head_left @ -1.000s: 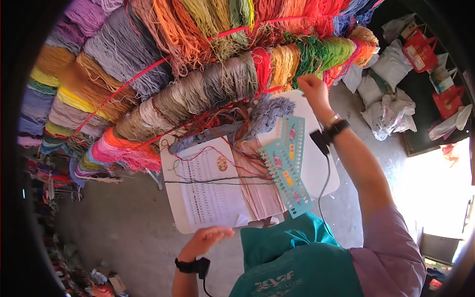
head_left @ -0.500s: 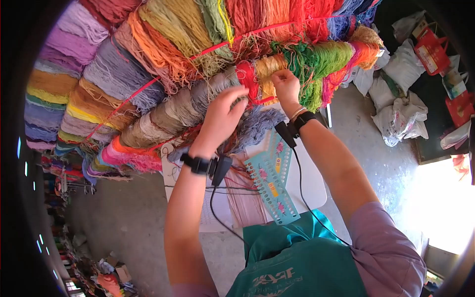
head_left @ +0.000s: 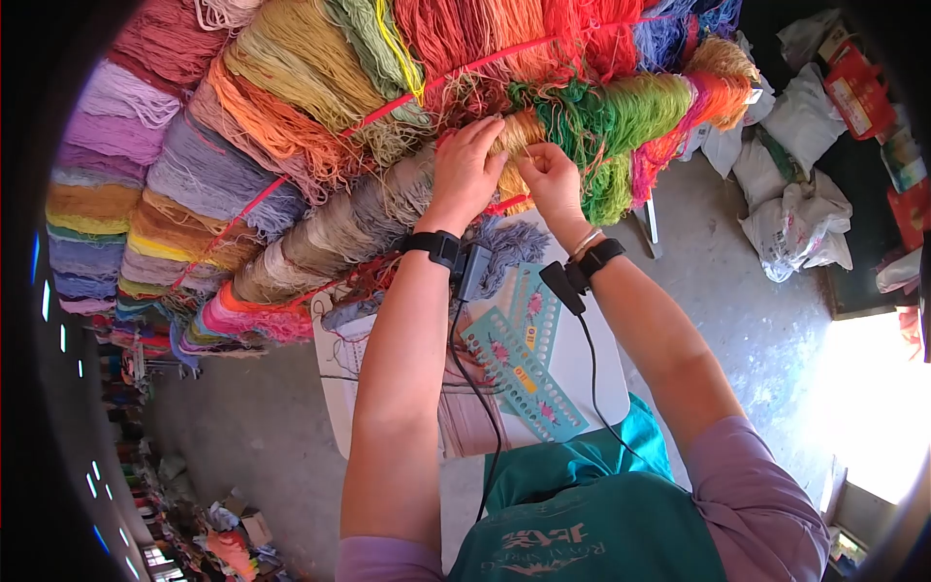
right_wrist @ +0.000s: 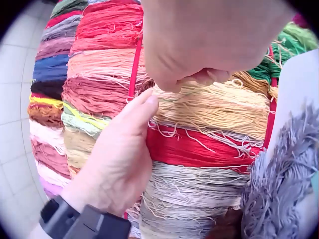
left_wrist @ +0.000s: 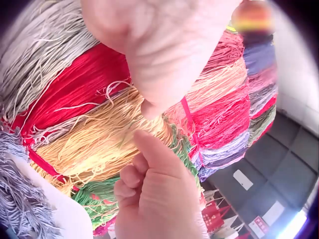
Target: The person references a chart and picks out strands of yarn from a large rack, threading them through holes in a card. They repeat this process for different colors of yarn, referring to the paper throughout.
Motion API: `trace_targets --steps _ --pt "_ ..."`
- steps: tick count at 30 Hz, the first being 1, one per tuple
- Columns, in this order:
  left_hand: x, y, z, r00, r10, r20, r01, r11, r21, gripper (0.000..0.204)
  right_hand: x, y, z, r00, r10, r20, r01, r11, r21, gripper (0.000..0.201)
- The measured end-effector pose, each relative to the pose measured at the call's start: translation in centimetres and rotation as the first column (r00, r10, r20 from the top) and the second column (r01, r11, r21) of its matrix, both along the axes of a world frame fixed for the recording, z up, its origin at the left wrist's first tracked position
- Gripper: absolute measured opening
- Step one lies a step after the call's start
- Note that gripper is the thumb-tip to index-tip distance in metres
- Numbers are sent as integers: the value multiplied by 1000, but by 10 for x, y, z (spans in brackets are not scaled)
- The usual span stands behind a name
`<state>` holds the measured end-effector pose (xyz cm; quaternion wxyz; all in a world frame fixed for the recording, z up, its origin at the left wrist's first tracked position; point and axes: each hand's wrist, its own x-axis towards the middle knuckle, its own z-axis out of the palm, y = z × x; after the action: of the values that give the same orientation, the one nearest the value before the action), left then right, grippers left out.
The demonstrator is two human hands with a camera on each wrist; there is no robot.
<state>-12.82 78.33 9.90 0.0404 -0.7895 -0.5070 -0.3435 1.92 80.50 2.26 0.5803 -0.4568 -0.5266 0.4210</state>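
Note:
My left hand lies over the hanging yarn bundle, fingers extended across the red and yellow skeins. Close beside it, my right hand has its fingers curled, with thumb and forefinger pinching a thin strand at the yellow skein. In the left wrist view, the left thumb tip comes near the right forefinger over the yellow yarn. A red skein and grey skeins adjoin the yellow. Green yarn hangs to the right of both hands.
Below the hands stands a white table with blue-grey yarn, a teal punched card and papers. Rows of coloured skeins fill the far side. White bags lie at right. Cables run from both wrist cameras.
My left hand has risen from the table's near edge to the yarn bundle. My right hand has moved left to the yellow skein, and the two hands are now close together.

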Motion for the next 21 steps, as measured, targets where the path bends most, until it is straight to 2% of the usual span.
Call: trace_targets --steps 2,5,8,11,14,19,21 --pt "-1 -1 0 1000 -4 20 3 1000 4 47 -3 -6 8 989 -67 135 66 998 17 20" --pt "2 -2 0 1000 -18 22 17 999 49 50 -9 -5 9 980 -135 145 132 991 34 20" --pt "2 -3 0 1000 -17 27 15 999 50 51 -11 -2 5 990 -133 45 133 991 17 16" --pt "0 -5 -1 1000 -9 20 8 999 33 54 -10 -1 -9 964 -25 -264 26 1000 0 8" --pt "-1 -8 -2 1000 8 -16 -8 1000 13 61 -5 -13 1 907 41 -420 -76 995 -68 3" --pt "-2 -14 -6 986 74 -147 -72 997 22 68 2 -23 4 825 103 -555 -209 969 -131 2" --pt "0 -14 -7 985 79 -151 -79 997 7 68 8 -27 8 788 129 -601 -264 954 -141 2"
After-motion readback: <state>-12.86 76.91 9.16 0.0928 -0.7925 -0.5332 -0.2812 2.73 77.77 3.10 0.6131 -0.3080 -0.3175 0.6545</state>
